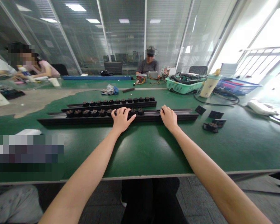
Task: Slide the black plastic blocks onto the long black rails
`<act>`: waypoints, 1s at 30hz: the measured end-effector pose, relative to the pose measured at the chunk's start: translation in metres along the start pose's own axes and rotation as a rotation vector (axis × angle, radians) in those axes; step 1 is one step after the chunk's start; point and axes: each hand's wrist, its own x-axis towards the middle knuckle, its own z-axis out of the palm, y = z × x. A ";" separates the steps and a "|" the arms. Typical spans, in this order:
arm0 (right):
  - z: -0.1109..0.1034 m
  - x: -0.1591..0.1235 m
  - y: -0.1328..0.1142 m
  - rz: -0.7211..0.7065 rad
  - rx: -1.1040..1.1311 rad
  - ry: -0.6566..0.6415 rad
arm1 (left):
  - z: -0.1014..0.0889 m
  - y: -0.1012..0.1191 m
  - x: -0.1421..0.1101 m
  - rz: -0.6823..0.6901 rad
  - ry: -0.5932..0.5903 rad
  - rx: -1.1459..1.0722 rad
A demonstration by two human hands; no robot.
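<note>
A long black rail (pixel 98 119) lies across the table in front of me, with a row of black socket-like modules (pixel 86 113) in its channel. My left hand (pixel 121 120) rests over the rail with fingers and thumb spread, covering some of the modules. To its right, two modules (pixel 137 111) show beyond my thumb. My right hand (pixel 169 118) is closed over the rail's front wall, near a bare stretch of channel; its fingertips are partly hidden. Behind lies a second black rail (pixel 112 105), also filled with similar modules.
Small black plates (pixel 216 114) and a loose module (pixel 210 127) lie at the right. Farther back are a green basket (pixel 185 87) of cables, a cream tumbler (pixel 210 86) and a crumpled cloth (pixel 109 90). A person (pixel 148 66) sits across the table; others sit at the left.
</note>
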 end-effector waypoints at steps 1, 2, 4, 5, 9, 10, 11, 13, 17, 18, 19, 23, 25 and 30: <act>0.000 0.000 0.000 -0.001 -0.003 0.000 | 0.000 0.000 0.000 0.002 0.002 0.002; 0.000 0.000 0.000 -0.003 -0.004 0.000 | 0.000 0.000 0.000 0.002 0.003 0.002; 0.001 0.001 0.001 -0.005 -0.003 0.005 | 0.001 -0.001 0.000 0.004 0.009 0.001; 0.001 0.001 0.001 -0.005 -0.002 0.008 | 0.001 -0.001 0.000 0.006 0.012 0.001; 0.001 0.001 0.004 0.006 0.002 0.022 | 0.002 -0.001 0.000 0.010 0.017 0.003; 0.002 0.001 0.005 0.009 0.002 0.027 | 0.002 -0.001 0.000 0.009 0.015 0.003; 0.002 0.001 0.005 0.011 0.002 0.032 | 0.001 -0.001 0.000 0.008 0.015 0.003; 0.003 0.001 0.007 0.015 0.000 0.041 | 0.001 0.000 0.000 0.008 0.014 0.001; 0.004 0.003 0.009 0.028 -0.007 0.045 | 0.000 0.001 0.000 0.003 0.009 0.000; 0.004 0.003 0.010 0.031 -0.010 0.045 | 0.000 0.001 0.000 0.001 0.007 0.000; 0.004 0.003 0.010 0.034 -0.012 0.045 | -0.001 0.001 0.000 0.000 0.005 0.000; 0.005 0.004 0.011 0.043 -0.014 0.048 | -0.001 0.001 0.000 -0.002 0.000 0.001; 0.005 0.004 0.011 0.045 -0.012 0.048 | -0.001 0.001 0.000 -0.003 0.001 0.001; 0.004 0.004 0.010 0.045 -0.012 0.049 | 0.000 0.001 0.000 0.004 0.011 -0.001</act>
